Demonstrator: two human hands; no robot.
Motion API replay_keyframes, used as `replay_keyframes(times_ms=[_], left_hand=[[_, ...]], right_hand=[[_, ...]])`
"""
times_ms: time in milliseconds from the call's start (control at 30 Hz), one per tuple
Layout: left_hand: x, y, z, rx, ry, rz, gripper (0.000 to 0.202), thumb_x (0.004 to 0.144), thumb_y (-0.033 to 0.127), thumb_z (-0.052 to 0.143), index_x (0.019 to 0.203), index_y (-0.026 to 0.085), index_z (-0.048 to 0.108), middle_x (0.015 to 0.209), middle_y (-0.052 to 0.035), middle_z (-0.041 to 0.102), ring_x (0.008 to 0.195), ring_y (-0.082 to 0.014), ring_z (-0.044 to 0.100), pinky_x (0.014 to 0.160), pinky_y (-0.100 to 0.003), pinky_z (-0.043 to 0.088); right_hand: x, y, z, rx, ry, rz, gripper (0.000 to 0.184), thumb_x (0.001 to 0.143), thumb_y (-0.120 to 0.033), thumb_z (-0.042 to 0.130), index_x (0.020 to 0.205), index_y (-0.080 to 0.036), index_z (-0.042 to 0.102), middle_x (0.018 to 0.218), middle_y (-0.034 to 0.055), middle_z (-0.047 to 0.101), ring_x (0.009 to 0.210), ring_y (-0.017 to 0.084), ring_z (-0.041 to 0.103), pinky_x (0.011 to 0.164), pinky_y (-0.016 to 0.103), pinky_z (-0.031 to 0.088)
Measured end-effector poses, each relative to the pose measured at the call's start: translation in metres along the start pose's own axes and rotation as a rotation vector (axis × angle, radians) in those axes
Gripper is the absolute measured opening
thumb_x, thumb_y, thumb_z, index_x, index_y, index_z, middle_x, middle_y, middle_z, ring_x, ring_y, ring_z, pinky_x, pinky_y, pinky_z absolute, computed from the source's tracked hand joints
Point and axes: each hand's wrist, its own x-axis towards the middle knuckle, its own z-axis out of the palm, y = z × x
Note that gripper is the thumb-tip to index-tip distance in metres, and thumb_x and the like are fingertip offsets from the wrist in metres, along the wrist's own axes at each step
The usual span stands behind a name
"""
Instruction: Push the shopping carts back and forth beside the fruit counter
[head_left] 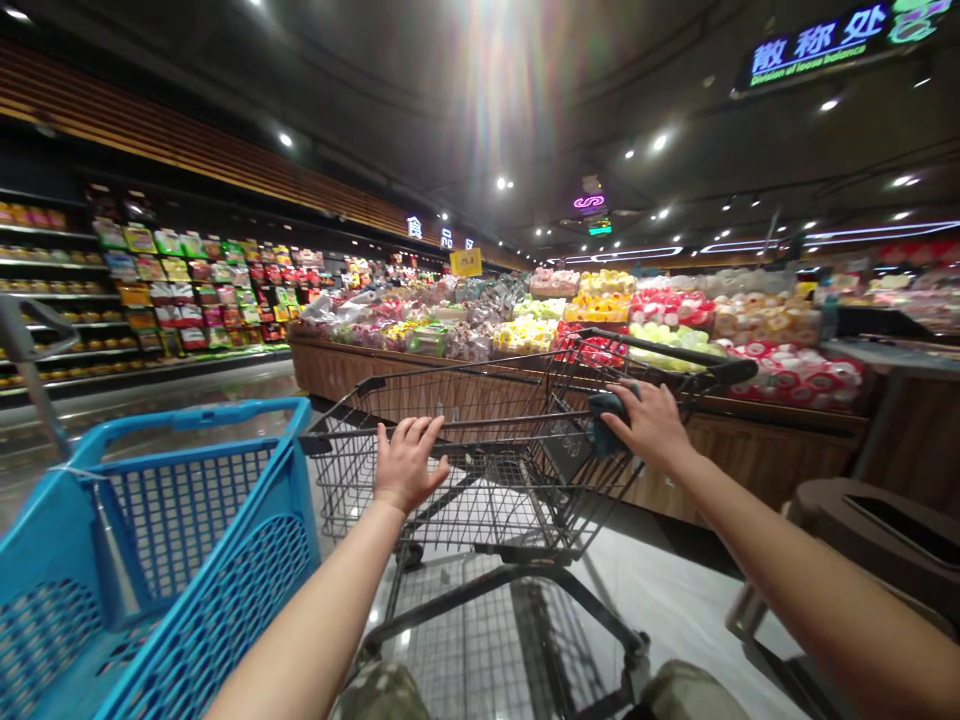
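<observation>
A black wire shopping cart (480, 500) stands right before me, its basket of mesh showing the pale floor through it. My left hand (409, 465) lies against the cart's handlebar, with fingers stretched upward and thumb apart; nothing is held in it. At the bar's right end, my right hand (651, 425) has its fingers bent around a dark cloth (609, 420). The cloth touches the cart beside a dark panel (568, 448). Another black cart bar (652, 350) rises just beyond my right hand.
A blue plastic shopping basket (187, 500) is close on the left. Ahead stands a wood-sided display (360, 375) heaped with wrapped produce (600, 300). A brown bin (877, 530) is on the right. Shelves of packaged goods (180, 280) line the left wall.
</observation>
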Motion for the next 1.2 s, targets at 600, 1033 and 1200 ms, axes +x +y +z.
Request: replay_keyframes(times_ms=[600,1033,1200], left_hand=[[0.008,0.011,0.01,0.022,0.021,-0.037,0.06,0.081,0.041,0.053,0.139,0.022,0.049,0.13,-0.0128,0.057,0.126,-0.0345,0.042,0.114,-0.069,0.006],[0.008,0.003,0.001,0.021,-0.039,0.002,0.06,0.083,0.038,0.051,0.141,0.023,0.046,0.133,-0.0122,0.056,0.128,-0.0321,0.042,0.114,-0.067,0.008],[0.009,0.013,0.005,-0.014,-0.004,-0.016,0.061,0.082,0.041,0.053,0.139,0.021,0.049,0.13,-0.0137,0.057,0.127,-0.0336,0.043,0.113,-0.069,0.006]], right_hand=[[0.012,-0.103,0.027,0.112,0.048,-0.192,0.047,0.096,-0.038,0.045,0.141,-0.024,0.046,0.142,0.0086,0.05,0.139,0.03,0.031,0.114,0.054,0.017],[0.018,-0.032,0.029,0.087,0.014,-0.287,0.037,0.093,-0.034,0.051,0.127,-0.023,0.059,0.132,0.0096,0.058,0.125,0.027,0.045,0.106,0.045,0.033],[0.011,0.026,0.024,0.033,0.034,-0.12,0.036,0.097,-0.04,0.042,0.118,-0.022,0.065,0.117,0.0101,0.065,0.109,0.027,0.055,0.096,0.042,0.04]])
